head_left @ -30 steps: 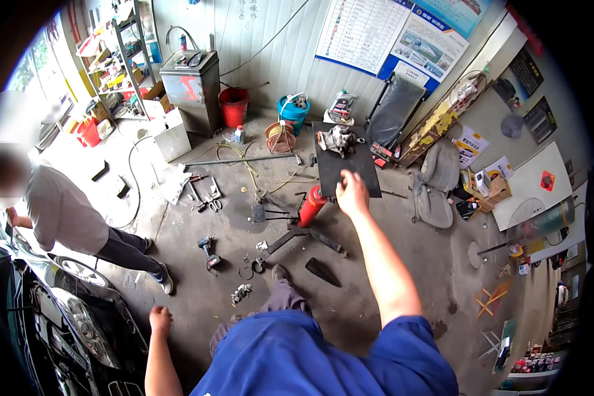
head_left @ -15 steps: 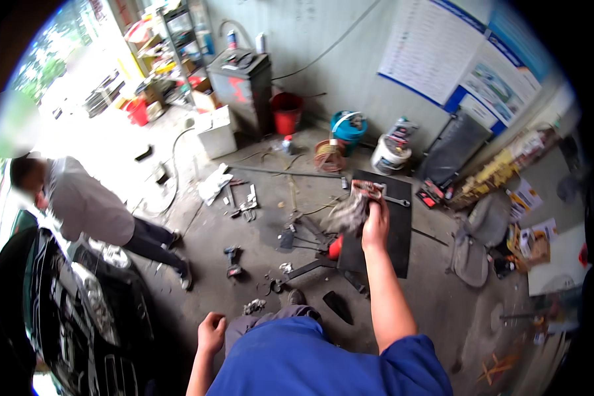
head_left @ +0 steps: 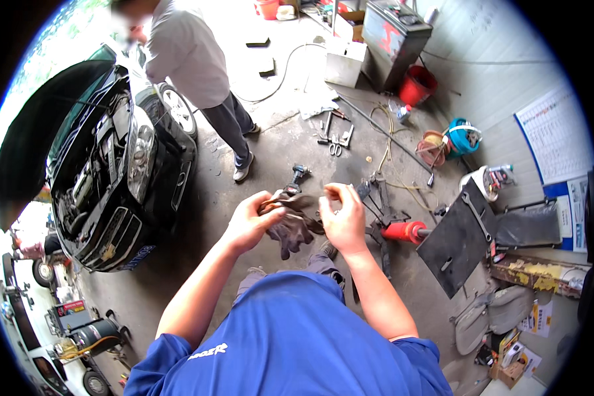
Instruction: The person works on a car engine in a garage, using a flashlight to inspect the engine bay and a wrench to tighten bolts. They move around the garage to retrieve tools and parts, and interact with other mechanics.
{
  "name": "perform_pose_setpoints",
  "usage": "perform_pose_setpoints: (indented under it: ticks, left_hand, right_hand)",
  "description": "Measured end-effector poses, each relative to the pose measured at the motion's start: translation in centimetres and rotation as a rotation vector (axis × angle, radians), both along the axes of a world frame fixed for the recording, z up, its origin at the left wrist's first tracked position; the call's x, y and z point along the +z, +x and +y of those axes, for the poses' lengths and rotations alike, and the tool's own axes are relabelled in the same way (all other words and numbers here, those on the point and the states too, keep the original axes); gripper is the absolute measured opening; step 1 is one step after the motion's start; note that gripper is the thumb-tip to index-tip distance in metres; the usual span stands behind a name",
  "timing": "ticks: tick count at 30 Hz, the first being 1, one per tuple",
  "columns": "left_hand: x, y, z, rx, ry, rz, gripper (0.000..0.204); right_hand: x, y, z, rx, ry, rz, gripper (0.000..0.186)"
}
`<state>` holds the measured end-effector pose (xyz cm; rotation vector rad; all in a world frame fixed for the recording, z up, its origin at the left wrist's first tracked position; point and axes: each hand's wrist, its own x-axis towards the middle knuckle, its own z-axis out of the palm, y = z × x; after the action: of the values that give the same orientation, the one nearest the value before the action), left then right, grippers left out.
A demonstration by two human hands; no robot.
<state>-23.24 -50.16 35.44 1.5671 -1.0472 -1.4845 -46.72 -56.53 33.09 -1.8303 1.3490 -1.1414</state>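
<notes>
My left hand (head_left: pixel 254 222) is closed around dirty grey-brown work gloves (head_left: pixel 292 236), whose limp fingers hang down in front of my body. Close beside them, on the right, my right hand (head_left: pixel 345 221) has its fingers curled in against the thumb. The edge of the gloves reaches up to it, but what its fingers grip is hidden. Beyond my hands, a cordless power tool (head_left: pixel 298 177) lies on the floor. A red cylinder (head_left: pixel 404 231) on a dark metal stand is to the right of my right hand.
A black car (head_left: pixel 122 191) with raised hood stands at left, beside a person in a light shirt (head_left: pixel 188 56). Hand tools (head_left: pixel 335 135) lie on the floor ahead. At right are a black board (head_left: pixel 457 244) bearing a wrench (head_left: pixel 476 214), a red bucket (head_left: pixel 418 86) and a seat (head_left: pixel 492 313).
My right hand has brought the gloves from above the black board back in front of my body. My left hand has risen and taken hold of them. The view has turned to the left.
</notes>
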Motion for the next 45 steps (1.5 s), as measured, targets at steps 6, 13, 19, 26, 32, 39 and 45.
perform_pose_setpoints:
  ticks: [6, 13, 19, 26, 32, 39, 45]
  left_hand:
    - [-2.1, 8.9, 11.8, 0.371, -0.108, 0.100, 0.021]
    - [-0.8, 23.2, 25.6, 0.319, -0.007, 0.262, 0.034]
    - [-2.5, 31.2, 37.1, 0.668, 0.016, -0.054, 0.021]
    - [-5.1, 39.2, 43.4, 0.999, -0.103, 0.249, 0.012]
    - [-9.1, 49.1, 45.0, 1.161, -0.157, 0.116, 0.014]
    - [-5.0, 66.7, 46.9, 1.333, -0.004, -0.444, 0.025]
    - [0.5, 78.5, 47.0, 1.086, -0.096, -0.505, 0.029]
  right_hand:
    - [3.6, 11.4, 6.8, 0.655, 0.560, -0.190, 0.027]
    - [-0.7, 30.2, 17.8, 0.884, 0.575, -0.091, 0.037]
    - [-0.4, 42.5, 26.1, 1.286, 0.848, -0.057, 0.043]
    - [-0.6, 54.1, 29.0, 1.261, 0.830, 0.020, 0.042]
    - [-4.2, 66.1, 29.3, 1.410, 0.997, -0.061, 0.024]
    - [-4.6, 85.6, 29.4, 1.573, 0.820, -0.088, 0.017]
    - [0.3, 100.0, 31.8, 1.829, 0.492, 0.214, 0.028]
